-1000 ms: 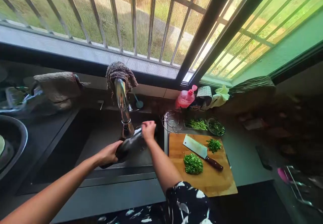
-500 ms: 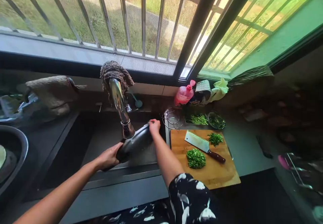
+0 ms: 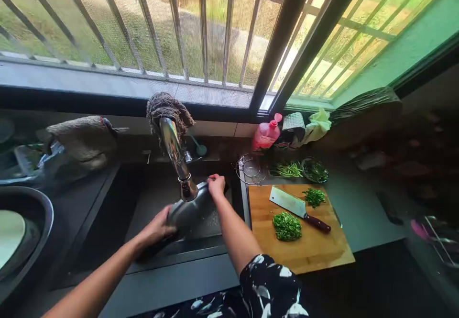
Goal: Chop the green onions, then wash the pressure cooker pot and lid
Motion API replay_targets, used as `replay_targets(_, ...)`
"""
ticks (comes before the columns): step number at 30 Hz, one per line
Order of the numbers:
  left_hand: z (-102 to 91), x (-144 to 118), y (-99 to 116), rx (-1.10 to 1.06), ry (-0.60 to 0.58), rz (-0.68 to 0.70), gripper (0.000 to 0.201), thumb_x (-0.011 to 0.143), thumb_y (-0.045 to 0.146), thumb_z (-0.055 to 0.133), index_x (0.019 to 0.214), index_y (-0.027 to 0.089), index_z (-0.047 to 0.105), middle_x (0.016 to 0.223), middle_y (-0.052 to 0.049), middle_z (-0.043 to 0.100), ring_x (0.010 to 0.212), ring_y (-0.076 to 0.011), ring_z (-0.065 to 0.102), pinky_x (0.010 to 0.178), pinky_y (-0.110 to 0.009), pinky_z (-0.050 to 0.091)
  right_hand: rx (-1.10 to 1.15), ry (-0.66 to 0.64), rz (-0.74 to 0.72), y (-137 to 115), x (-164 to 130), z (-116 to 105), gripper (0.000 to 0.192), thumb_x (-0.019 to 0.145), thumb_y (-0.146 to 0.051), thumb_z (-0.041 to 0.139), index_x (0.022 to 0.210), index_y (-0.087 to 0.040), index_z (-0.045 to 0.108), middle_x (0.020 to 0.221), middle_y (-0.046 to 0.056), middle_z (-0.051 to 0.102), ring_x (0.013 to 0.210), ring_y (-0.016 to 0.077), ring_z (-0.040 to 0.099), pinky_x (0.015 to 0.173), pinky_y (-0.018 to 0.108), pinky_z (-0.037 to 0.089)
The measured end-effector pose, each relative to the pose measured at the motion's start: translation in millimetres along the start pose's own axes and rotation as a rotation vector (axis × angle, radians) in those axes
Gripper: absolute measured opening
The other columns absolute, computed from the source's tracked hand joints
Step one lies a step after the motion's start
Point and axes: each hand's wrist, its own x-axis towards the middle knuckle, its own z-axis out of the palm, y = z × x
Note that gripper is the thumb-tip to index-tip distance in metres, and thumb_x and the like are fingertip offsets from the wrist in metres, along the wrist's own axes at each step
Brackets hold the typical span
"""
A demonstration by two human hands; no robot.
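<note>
Tilted over the sink (image 3: 152, 213), a dark round pan (image 3: 191, 215) sits beneath the spout of the chrome faucet (image 3: 172, 150). Its rim is blurred by motion, and I cannot make out its inside. My left hand (image 3: 159, 224) grips the pan's left side, with the fingers partly hidden against it. At the far right edge, my right hand (image 3: 216, 185) is closed on the rim. Water shows on the sink floor below the pan.
Right of the sink, a wooden cutting board (image 3: 308, 256) bears a cleaver (image 3: 289, 202) and chopped greens (image 3: 287, 226). Behind it are a pink soap bottle (image 3: 266, 135) and a wire rack (image 3: 250, 169). A large basin (image 3: 46, 208) stands at left; a rag (image 3: 167, 110) drapes the faucet.
The pan has been turned and tilted between my hands, showing more of its broad side, and sits slightly lower. Both hands still hold it. The whole view has shifted a little.
</note>
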Motion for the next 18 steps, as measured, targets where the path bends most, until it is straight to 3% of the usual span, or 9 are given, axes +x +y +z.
replay_targets(3, 4.5, 18.5, 26.7, -0.024, 0.109, -0.111, 0.04, 0.061, 0.037, 0.057, 0.095, 0.015, 0.054, 0.092, -0.009, 0.064, 0.088, -0.0267, 0.059, 0.077, -0.034, 0.045, -0.067, 0.017, -0.172, -6.9, -45.5, 27.0, 0.015, 0.077, -0.019, 0.058, 0.088, -0.02, 0.068, 0.098, 0.008, 0.055, 0.092, 0.0202, 0.052, 0.081, 0.031, 0.043)
replay_targets(5, 9.4, 27.1, 42.3, -0.069, 0.139, -0.093, 0.03, 0.063, 0.032, 0.055, 0.088, 0.016, 0.056, 0.092, -0.01, 0.065, 0.089, -0.0254, 0.059, 0.077, -0.032, 0.044, -0.087, 0.008, -0.292, -9.8, -69.7, 37.8, 0.021, 0.074, -0.022, 0.062, 0.095, -0.02, 0.065, 0.1, 0.008, 0.054, 0.092, 0.0206, 0.051, 0.081, 0.031, 0.043)
replay_targets(7, 14.5, 29.4, 49.9, -0.125, 0.138, -0.057, 0.025, 0.063, 0.028, 0.055, 0.086, 0.017, 0.057, 0.095, -0.008, 0.066, 0.092, -0.0245, 0.058, 0.077, -0.03, 0.044, -0.113, -0.006, -0.367, -7.9, -73.7, 35.5, 0.028, 0.072, -0.023, 0.065, 0.099, -0.02, 0.063, 0.101, 0.007, 0.053, 0.093, 0.0207, 0.05, 0.08, 0.032, 0.043)
replay_targets(9, 17.5, 26.9, 48.2, -0.138, 0.117, -0.023, 0.026, 0.063, 0.029, 0.057, 0.086, 0.018, 0.057, 0.094, -0.006, 0.065, 0.091, -0.0245, 0.058, 0.076, -0.03, 0.044, -0.149, 0.02, -0.316, -0.6, -58.5, 20.4, 0.021, 0.075, -0.02, 0.061, 0.096, -0.02, 0.065, 0.1, 0.007, 0.054, 0.094, 0.0205, 0.051, 0.082, 0.032, 0.043)
replay_targets(13, 15.3, 21.5, 29.7, -0.094, 0.096, 0.014, 0.03, 0.059, 0.036, 0.061, 0.083, 0.019, 0.057, 0.085, -0.002, 0.062, 0.082, -0.0232, 0.057, 0.072, -0.03, 0.044, -0.182, 0.066, 0.036, 13.6, -33.6, -7.6, 0.015, 0.082, -0.014, 0.053, 0.088, -0.015, 0.067, 0.091, 0.009, 0.055, 0.083, 0.0184, 0.054, 0.078, 0.03, 0.044)
replay_targets(14, 14.0, 21.2, 25.2, -0.093, 0.088, 0.02, 0.03, 0.059, 0.037, 0.061, 0.083, 0.019, 0.057, 0.083, -0.002, 0.061, 0.08, -0.0226, 0.056, 0.071, -0.03, 0.044, -0.179, 0.071, 0.013, 14.0, -38.0, -6.6, 0.014, 0.081, -0.015, 0.054, 0.088, -0.015, 0.067, 0.092, 0.009, 0.054, 0.084, 0.0186, 0.054, 0.079, 0.03, 0.044)
replay_targets(18, 10.7, 18.0, 13.8, -0.11, 0.041, 0.076, 0.033, 0.059, 0.041, 0.062, 0.083, 0.02, 0.056, 0.076, 0.0, 0.057, 0.075, -0.0206, 0.054, 0.069, -0.029, 0.044, -0.178, 0.028, -0.386, 11.6, -69.1, 12.3, 0.013, 0.082, -0.022, 0.057, 0.092, -0.021, 0.065, 0.102, 0.009, 0.053, 0.098, 0.021, 0.049, 0.083, 0.031, 0.042)
